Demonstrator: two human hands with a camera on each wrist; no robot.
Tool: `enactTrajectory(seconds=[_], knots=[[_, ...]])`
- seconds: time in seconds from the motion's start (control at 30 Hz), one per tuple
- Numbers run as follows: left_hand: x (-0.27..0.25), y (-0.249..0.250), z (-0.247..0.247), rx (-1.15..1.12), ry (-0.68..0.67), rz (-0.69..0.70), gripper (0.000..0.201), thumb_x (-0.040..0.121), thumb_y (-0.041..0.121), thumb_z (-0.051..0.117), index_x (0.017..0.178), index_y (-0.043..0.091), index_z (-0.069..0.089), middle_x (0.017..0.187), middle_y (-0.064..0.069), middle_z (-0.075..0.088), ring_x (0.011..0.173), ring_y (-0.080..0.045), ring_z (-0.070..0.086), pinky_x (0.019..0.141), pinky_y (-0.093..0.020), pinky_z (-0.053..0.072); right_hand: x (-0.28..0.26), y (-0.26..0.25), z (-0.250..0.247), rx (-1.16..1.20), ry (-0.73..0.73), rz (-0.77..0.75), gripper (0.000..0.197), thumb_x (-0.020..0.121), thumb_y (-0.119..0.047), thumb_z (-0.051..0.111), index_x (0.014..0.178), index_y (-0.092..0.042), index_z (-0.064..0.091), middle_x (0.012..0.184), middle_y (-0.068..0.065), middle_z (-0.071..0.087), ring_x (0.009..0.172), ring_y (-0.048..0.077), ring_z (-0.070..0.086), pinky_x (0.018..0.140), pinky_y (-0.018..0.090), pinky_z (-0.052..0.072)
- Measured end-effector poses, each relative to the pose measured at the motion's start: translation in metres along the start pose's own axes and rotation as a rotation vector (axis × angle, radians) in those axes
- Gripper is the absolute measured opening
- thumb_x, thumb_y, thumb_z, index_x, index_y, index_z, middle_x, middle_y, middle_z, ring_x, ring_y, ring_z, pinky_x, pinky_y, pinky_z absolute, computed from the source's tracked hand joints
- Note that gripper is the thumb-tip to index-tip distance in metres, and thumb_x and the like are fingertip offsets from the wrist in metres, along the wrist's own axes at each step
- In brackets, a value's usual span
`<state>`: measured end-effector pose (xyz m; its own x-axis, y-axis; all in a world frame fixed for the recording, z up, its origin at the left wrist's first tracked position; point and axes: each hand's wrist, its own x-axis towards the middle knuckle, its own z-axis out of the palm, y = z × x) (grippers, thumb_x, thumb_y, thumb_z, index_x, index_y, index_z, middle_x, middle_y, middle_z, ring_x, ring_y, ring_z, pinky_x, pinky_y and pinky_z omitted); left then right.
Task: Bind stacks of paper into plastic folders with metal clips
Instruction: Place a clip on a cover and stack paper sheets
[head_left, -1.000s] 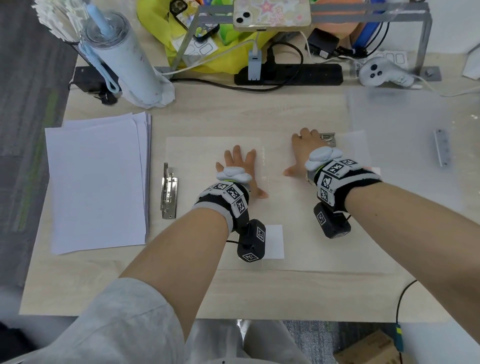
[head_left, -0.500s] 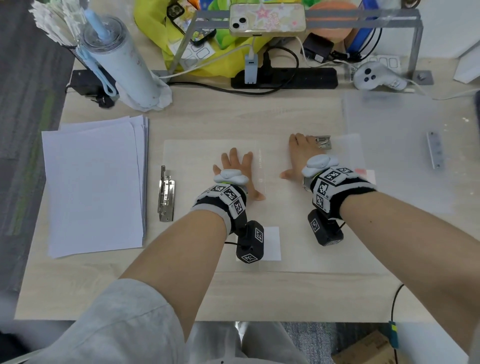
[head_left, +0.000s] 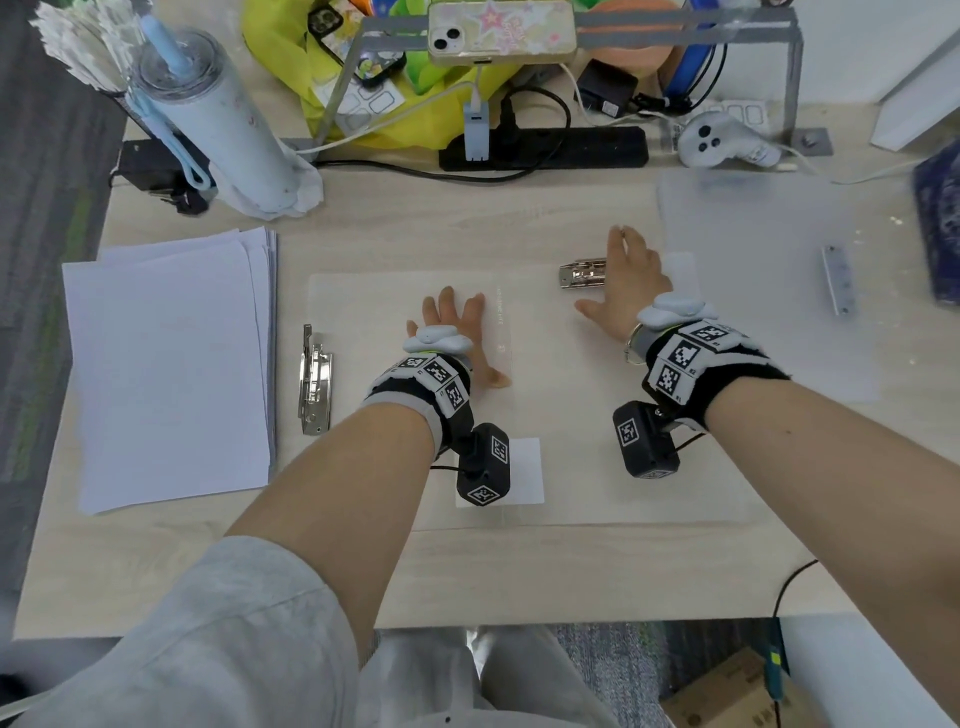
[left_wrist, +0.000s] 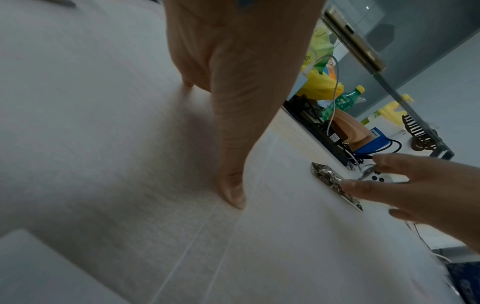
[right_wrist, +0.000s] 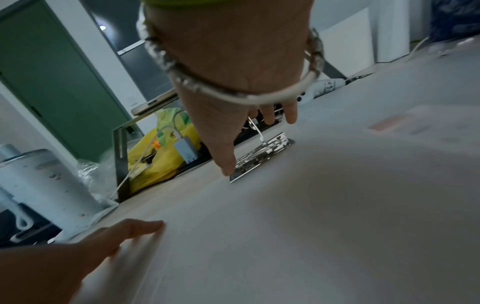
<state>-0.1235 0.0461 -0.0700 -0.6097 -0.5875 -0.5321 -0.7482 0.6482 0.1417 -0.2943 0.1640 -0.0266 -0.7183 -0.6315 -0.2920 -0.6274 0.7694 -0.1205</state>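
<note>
A translucent plastic folder (head_left: 571, 415) lies open and flat in the middle of the desk. My left hand (head_left: 452, 322) rests flat on its left half with straight fingers, thumb (left_wrist: 231, 191) beside the centre crease. My right hand (head_left: 626, 280) is spread over a shiny metal clip (head_left: 581, 273) on the folder's far right half. It covers the clip's right part, and I cannot tell whether it touches. The thumb (right_wrist: 228, 164) ends beside the clip (right_wrist: 262, 156). A second clip (head_left: 314, 382) lies left of the folder. A white paper stack (head_left: 171, 364) lies further left.
Another translucent folder (head_left: 753, 291) with a metal strip (head_left: 836, 280) lies at the right. Along the back stand a pale blue tumbler (head_left: 208, 114), a black power strip (head_left: 545, 148), a white controller (head_left: 722, 140) and a phone (head_left: 501, 31) on a metal stand.
My right hand has shifted to the right over the clip, so the clip's left end now shows where its right end showed before. My left hand has stayed flat on the folder.
</note>
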Motion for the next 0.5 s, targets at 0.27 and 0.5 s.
enactTrajectory(seconds=[0.27,0.5], knots=[[-0.008,-0.003,-0.001,-0.051,-0.011,-0.023,0.117,0.061,0.066,0.071,0.149,0.034,0.002,0.160,0.000,-0.008,0.148,-0.030,-0.008,0.118,-0.053,0.011,0.005,0.040,-0.002,-0.055,-0.138,0.244,0.093,0.085,-0.052,0.056,0.152,-0.019,0.001,0.158,0.018,-0.010,0.146,0.037,0.000,0.115,0.058,0.015],[-0.033,-0.014,0.015,-0.087,0.108,-0.118,0.104,0.072,0.071,0.056,0.151,0.023,0.006,0.159,-0.006,0.003,0.147,-0.031,0.004,0.116,-0.050,0.018,-0.013,0.038,-0.002,-0.069,-0.035,0.163,0.090,0.087,-0.049,0.055,0.151,-0.016,0.002,0.159,0.014,-0.008,0.147,0.033,-0.004,0.118,0.054,0.000]])
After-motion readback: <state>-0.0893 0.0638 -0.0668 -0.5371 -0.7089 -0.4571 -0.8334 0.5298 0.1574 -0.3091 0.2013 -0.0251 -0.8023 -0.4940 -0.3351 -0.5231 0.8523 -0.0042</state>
